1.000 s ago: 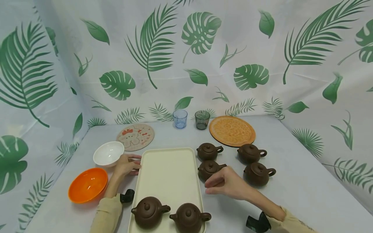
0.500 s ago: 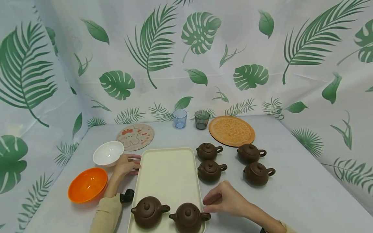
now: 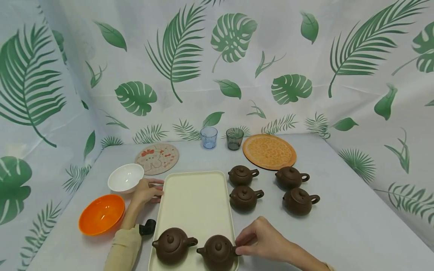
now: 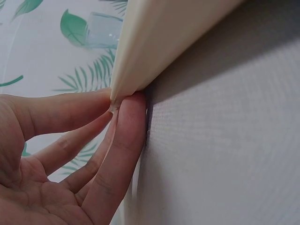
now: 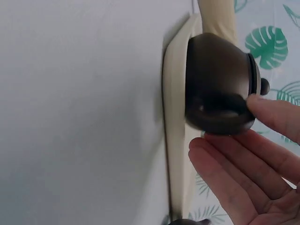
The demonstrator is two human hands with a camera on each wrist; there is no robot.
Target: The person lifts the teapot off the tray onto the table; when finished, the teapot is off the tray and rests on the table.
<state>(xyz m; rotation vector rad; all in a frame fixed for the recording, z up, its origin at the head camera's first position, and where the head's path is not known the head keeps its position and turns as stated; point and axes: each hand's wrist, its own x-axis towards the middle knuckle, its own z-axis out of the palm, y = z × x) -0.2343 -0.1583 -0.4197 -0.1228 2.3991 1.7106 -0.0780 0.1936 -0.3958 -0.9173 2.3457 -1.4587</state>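
The brown clay teapot (image 3: 217,253) at the near right corner of the cream tray (image 3: 196,199) looks stiff, fairly heavy for its size and breakable, with a loose lid. It is probably best taken by its loop handle or cupped round the belly. The right hand (image 3: 262,238) pinches that handle with thumb and fingertips, while the left hand (image 3: 145,191) grips the tray's far left edge on the desk (image 3: 339,210), fingers curled under the rim.
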